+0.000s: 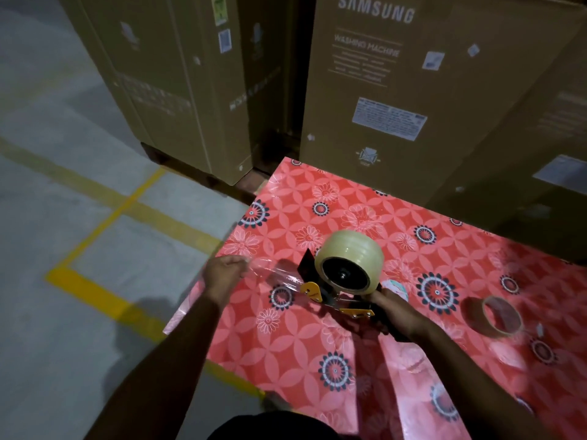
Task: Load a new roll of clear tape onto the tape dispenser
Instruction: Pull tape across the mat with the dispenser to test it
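Note:
A full roll of clear tape (349, 252) sits on the black hub of the tape dispenser (330, 295), which has yellow plates at its front. My right hand (395, 309) grips the dispenser's handle, just below and right of the roll. My left hand (224, 274) is closed on the free end of the tape strip (279, 274), which stretches leftward from the dispenser's front over the table's left edge.
The table (317, 338) has a red flowered cover. An almost empty tape ring (502, 315) lies at the right. Tall cardboard boxes (413, 90) stand behind the table. Grey floor with yellow lines (95, 293) lies to the left.

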Action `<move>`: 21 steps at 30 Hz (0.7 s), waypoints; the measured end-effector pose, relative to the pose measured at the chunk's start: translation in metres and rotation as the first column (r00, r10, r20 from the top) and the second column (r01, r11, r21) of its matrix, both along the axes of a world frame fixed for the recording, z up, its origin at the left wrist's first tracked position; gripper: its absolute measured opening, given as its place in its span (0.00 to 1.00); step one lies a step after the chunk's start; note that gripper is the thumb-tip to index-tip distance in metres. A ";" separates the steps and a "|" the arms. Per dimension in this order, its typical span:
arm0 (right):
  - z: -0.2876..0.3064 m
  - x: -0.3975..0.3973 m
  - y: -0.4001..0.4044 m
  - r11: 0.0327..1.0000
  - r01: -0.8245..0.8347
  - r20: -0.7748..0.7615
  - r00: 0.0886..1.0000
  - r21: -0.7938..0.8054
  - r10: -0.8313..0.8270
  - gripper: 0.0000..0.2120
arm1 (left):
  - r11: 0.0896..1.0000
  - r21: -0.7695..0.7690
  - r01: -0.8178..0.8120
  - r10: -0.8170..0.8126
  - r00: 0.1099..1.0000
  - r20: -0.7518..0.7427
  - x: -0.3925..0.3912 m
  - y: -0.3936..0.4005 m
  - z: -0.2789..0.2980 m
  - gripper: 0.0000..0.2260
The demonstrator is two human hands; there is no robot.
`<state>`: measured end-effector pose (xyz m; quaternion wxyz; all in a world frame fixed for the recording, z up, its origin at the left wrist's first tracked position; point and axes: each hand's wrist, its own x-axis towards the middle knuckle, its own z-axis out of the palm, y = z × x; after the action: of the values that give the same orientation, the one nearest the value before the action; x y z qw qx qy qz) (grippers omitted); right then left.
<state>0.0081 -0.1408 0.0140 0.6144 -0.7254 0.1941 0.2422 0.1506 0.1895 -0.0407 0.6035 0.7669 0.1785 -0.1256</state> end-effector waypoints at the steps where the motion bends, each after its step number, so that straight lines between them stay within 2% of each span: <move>1: 0.001 0.002 -0.002 1.000 -0.007 -0.004 1.000 -0.010 0.007 0.37 | 1.000 0.010 0.022 -0.022 0.999 0.027 0.006 0.005 -0.001 0.03; 6: 0.005 0.016 -0.004 0.989 -0.100 -0.032 0.995 -0.107 0.097 0.37 | 0.952 0.281 0.121 -0.162 0.979 0.127 0.019 -0.008 -0.004 0.03; 10: 0.004 0.025 -0.001 0.966 -0.160 -0.029 0.987 -0.202 0.157 0.35 | 0.880 0.470 0.074 -0.212 0.946 0.247 0.023 -0.020 -0.024 0.04; 11: 0.004 0.027 0.000 0.961 -0.170 -0.028 0.985 -0.219 0.168 0.33 | 0.859 0.510 0.042 -0.201 0.944 0.261 0.023 -0.023 -0.026 0.02; 12: 0.005 0.028 0.002 0.957 -0.179 -0.031 0.984 -0.230 0.176 0.32 | 0.850 0.526 0.000 -0.163 0.951 0.264 0.022 -0.026 -0.028 0.04; 15: 0.000 0.030 0.002 0.962 -0.168 -0.032 0.986 -0.217 0.164 0.35 | 0.853 0.507 -0.121 0.036 0.984 0.175 0.022 -0.021 -0.026 0.17; 17: -0.001 0.029 0.003 0.971 -0.147 -0.038 0.989 -0.189 0.142 0.35 | 0.847 0.503 -0.172 0.109 0.982 0.152 0.021 -0.009 -0.031 0.17; 18: 0.000 0.029 0.005 0.972 -0.146 -0.038 0.989 -0.184 0.141 0.31 | 0.838 0.514 -0.183 0.102 0.978 0.183 0.019 -0.003 -0.034 0.16; 19: 0.000 0.028 0.006 0.973 -0.145 -0.034 0.989 -0.180 0.141 0.26 | 0.824 0.541 -0.170 0.041 0.969 0.243 0.016 0.001 -0.035 0.15; 21: 0.000 0.028 0.007 0.973 -0.140 -0.046 0.990 -0.181 0.134 0.24 | 0.764 0.643 -0.053 -0.240 0.902 0.359 0.008 0.004 -0.038 0.14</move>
<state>0.0363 -0.1341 0.0135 0.5234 -0.7863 0.1754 0.2774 0.1582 0.1935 -0.0782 0.3232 0.9422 0.0365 0.0801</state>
